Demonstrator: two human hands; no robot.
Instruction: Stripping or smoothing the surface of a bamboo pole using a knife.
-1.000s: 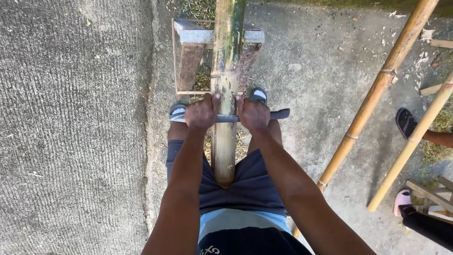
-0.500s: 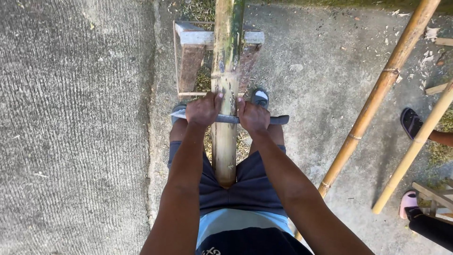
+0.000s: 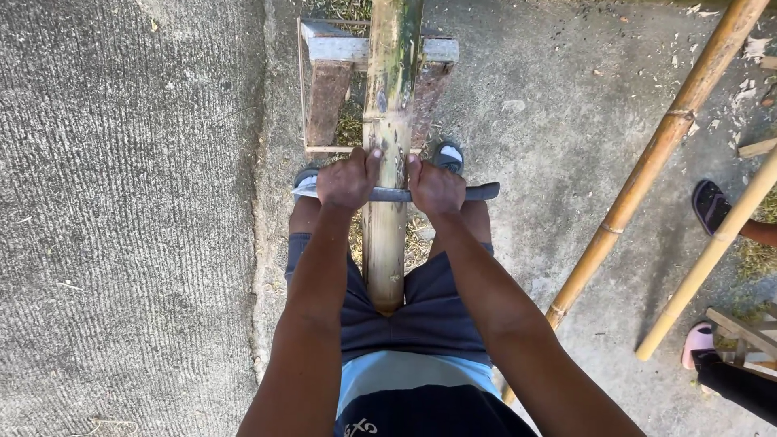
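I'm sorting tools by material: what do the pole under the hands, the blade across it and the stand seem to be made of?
The pole looks like raw bamboo: a node ring, green-yellow mottled skin. The blade looks like dull grey metal, probably steel. The stand looks like rough, weathered unpainted wood. Left hand and right hand grip the blade.

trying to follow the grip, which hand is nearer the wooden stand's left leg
Left. The left hand grips the blade just below the stand's left leg; the right hand sits across the bamboo pole.
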